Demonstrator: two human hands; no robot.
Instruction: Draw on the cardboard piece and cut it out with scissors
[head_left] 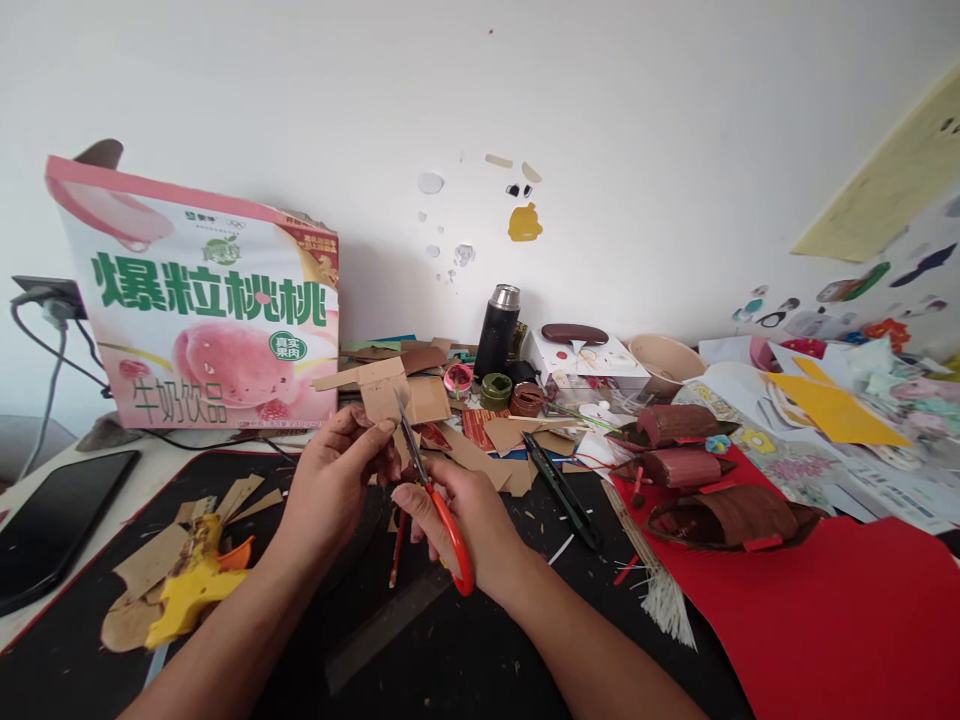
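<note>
My left hand (334, 470) pinches a small piece of brown cardboard (384, 392) between thumb and fingers, above the middle of the black mat. In my right hand (484, 520) is a pair of scissors (460, 550) with orange-red handles, its blades pointing up and away from me. The blades lie against the right side of the cardboard; whether they are parted I cannot tell. Below my hands, a red pencil-like stick (397, 552) and a clear ruler-like strip (386, 625) rest on the mat (300, 670).
A yellow glue gun (196, 580) lies on cardboard scraps at left, near a phone (64, 520) and a large drink carton (202, 300). Behind stand a black flask (496, 335) and paint jars (495, 392). A green utility knife (561, 492) and brown model boats (739, 518) are at right.
</note>
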